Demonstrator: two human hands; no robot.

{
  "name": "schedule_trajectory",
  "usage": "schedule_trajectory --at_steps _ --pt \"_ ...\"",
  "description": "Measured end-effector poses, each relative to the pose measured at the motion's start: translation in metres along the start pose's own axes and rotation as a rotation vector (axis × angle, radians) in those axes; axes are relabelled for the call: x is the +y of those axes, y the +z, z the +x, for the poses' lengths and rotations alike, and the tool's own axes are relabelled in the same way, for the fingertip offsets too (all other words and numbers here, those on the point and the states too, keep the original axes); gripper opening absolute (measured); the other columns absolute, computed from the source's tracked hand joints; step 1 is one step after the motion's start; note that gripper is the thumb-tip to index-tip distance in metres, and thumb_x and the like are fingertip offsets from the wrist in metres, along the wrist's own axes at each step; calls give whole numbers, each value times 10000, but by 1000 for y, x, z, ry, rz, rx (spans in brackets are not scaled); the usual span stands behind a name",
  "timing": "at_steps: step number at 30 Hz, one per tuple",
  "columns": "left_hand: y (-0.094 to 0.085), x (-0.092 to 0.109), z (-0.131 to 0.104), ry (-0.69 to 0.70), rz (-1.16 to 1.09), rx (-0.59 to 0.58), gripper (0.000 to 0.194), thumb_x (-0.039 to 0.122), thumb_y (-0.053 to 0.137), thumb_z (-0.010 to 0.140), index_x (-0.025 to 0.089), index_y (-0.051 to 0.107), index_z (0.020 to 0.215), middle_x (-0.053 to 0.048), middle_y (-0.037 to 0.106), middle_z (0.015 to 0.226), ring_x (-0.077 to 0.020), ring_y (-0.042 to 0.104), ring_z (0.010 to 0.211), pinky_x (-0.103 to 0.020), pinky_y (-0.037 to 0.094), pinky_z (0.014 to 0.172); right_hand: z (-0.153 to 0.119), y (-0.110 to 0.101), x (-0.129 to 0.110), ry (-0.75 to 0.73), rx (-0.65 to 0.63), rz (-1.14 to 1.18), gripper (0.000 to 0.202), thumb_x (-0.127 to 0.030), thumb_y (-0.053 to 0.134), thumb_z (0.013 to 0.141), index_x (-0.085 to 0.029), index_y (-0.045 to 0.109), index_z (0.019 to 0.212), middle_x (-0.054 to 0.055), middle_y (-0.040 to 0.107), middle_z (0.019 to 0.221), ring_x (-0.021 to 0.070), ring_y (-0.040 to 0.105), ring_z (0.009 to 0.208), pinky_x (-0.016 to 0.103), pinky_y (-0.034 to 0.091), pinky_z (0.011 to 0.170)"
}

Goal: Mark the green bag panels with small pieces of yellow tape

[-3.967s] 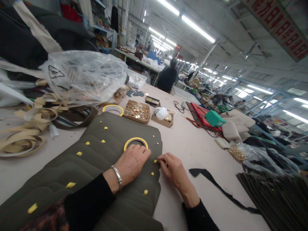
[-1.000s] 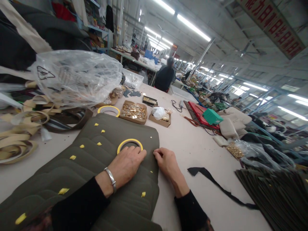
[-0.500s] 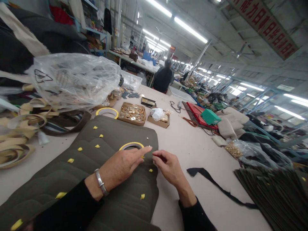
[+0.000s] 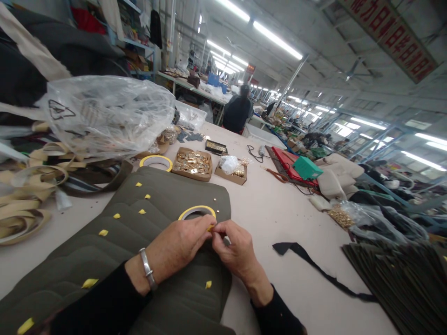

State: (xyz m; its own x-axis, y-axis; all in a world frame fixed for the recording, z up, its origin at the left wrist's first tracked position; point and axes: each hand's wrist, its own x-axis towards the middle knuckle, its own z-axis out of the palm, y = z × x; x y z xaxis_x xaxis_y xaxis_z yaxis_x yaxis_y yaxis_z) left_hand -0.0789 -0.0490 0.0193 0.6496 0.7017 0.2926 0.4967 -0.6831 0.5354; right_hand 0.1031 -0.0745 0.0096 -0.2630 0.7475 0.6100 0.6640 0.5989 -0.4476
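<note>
My left hand (image 4: 181, 244), with a metal bracelet at the wrist, is closed at the near side of a roll of yellow tape (image 4: 197, 209) above the dark olive quilted panels (image 4: 167, 195). A small bit of yellow tape (image 4: 210, 228) shows between the fingertips of both hands. My right hand (image 4: 234, 247) pinches at that tape, thumb against forefinger, touching the left fingertips. How the left fingers grip the roll is partly hidden. Short yellow tape pieces (image 4: 103, 232) are scattered over the panels. Two tiny metal bits (image 4: 218, 211) lie near the panel's right edge.
Behind the panels stand a box of gold hardware (image 4: 193, 164), a smaller box (image 4: 232, 171) and another tape roll (image 4: 156, 162). A bulging plastic bag (image 4: 111, 116) is at left. A black strip (image 4: 314, 270) and stacked dark panels (image 4: 394, 284) lie right. A person (image 4: 237, 111) sits beyond.
My right hand has moved left to meet the left fingertips, and both now pinch at the yellow tape. The left fingers, stretched out before, have curled in. The roll has shifted slightly right.
</note>
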Motion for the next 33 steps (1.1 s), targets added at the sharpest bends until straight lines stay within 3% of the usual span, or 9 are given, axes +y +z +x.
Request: schedule_trajectory --at_steps 5,11,14,18,24,30,33 --pt "0 0 2 -55 86 -10 146 200 393 954 211 526 895 -3 613 822 -160 597 757 -270 425 667 0 2 -9 82 34 -34 146 -110 506 760 -184 627 727 20 647 640 125 580 555 235 462 559" --pt "4 8 4 -4 127 60 185 169 367 949 200 529 864 -15 587 817 -167 567 748 -286 419 672 7 5 -6 669 44 321 106 -211 558 747 -158 642 710 2 654 600 129 609 498 222 485 494" --pt "6 7 5 -15 154 74 188 201 352 966 201 533 917 -17 596 843 -172 569 757 -299 429 680 9 6 13 834 88 438 147 -284 606 736 -142 647 734 9 660 590 144 630 500 241 521 503" --pt "9 -5 12 -73 304 7 158 179 384 953 190 542 950 -46 617 901 -215 563 865 -350 439 755 10 11 30 796 36 484 204 -336 623 765 -143 669 813 51 712 696 167 678 641 266 549 608" --pt "14 -12 20 -71 397 -67 184 151 369 937 187 549 934 -62 611 898 -226 527 864 -380 425 789 15 17 34 715 7 378 195 -339 597 793 -161 675 806 41 710 703 168 679 657 278 544 646" --pt "7 -8 14 -91 356 -152 177 104 373 898 185 527 931 -55 609 869 -216 523 798 -357 413 719 12 8 40 833 37 570 242 -376 662 731 -141 651 789 47 696 702 154 675 666 271 552 656" --pt "2 -7 11 -108 310 -201 171 122 363 906 190 519 922 -53 612 866 -209 527 801 -335 418 699 9 -1 38 932 -93 639 261 -376 690 691 -133 635 768 20 667 616 115 622 525 238 529 554"
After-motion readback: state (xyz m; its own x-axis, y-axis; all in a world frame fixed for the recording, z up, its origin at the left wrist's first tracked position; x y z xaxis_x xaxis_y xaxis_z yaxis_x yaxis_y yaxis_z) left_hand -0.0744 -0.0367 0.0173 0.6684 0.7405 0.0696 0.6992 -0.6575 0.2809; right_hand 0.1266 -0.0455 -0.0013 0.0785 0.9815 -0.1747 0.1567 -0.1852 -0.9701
